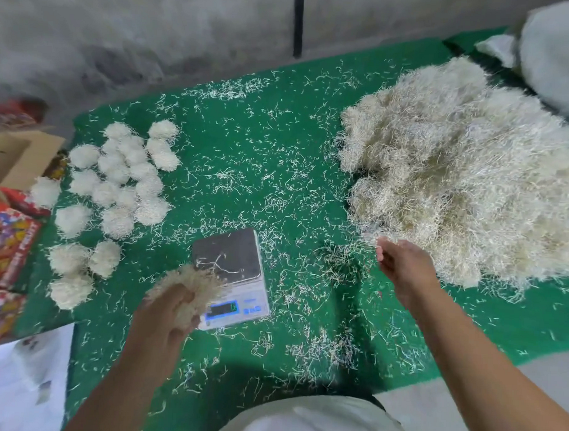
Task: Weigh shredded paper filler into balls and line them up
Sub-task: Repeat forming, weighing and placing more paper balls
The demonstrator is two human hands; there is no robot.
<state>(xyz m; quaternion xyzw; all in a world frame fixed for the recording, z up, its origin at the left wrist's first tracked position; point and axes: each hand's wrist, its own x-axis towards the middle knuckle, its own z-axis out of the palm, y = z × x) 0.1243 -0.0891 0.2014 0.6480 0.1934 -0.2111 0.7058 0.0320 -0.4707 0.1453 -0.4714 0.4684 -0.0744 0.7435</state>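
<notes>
- Head view looks down on a green mat [278, 170] littered all over with loose white paper shreds.
- Left hand [163, 320] is curled round a clump of shredded paper [190, 289], gripping it from below and behind, just over the near-left corner of the scale [231, 278].
- The scale sits near the middle of the mat, close to the person; its steel plate carries only a few stray shreds, and its blue display [223, 308] is lit, though the digits are too small to read.
- Right hand [404, 268] is out to the right of the scale, at the near edge of the big pile of shredded paper [455, 176]; its fingers are loosely bent and spread, and whether they pinch any strands cannot be told.
- The big pile fills the right side of the mat, with a pale bag [556, 57] behind it at the far right corner.
- Finished paper balls [116, 190] lie on the left side of the mat in rough rows, many touching their neighbours.
- Off the mat's left edge are a cardboard box [17, 161] and colourful printed packages [5, 241], with a white sheet [29, 377] nearer the person.
</notes>
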